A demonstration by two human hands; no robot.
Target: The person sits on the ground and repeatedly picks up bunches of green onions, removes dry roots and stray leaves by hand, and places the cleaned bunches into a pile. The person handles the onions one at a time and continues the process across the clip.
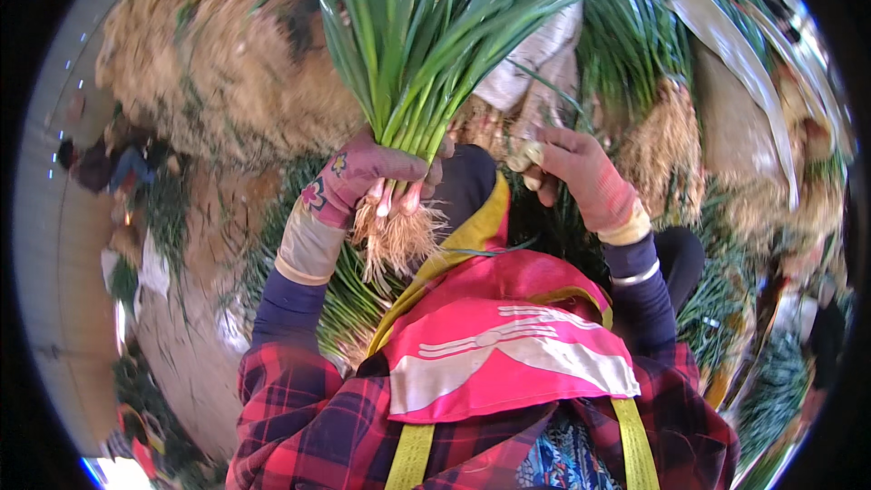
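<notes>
My left hand (pixel 381 167), in a pinkish knit glove with flower patterns, is closed around a bunch of scallions (pixel 425 99) just above the bulbs. The long green leaves fan away from me, and the pale stringy roots (pixel 401 235) hang towards my lap. To the right of the bunch, apart from it, is my right hand (pixel 582 173) in a pink and cream glove. Its fingers are curled and the fingertips look pale and stained; whether something small is between them is unclear. More scallions (pixel 350 309) lie below my left forearm.
A large heap of scallions with tan roots (pixel 231 75) rises ahead on the left. Ahead on the right are a root-on bundle (pixel 667 143) and a beige sack (pixel 735 116). A pink apron (pixel 503 354) covers my lap. A person (pixel 129 167) is far left, beyond the floor (pixel 177 367).
</notes>
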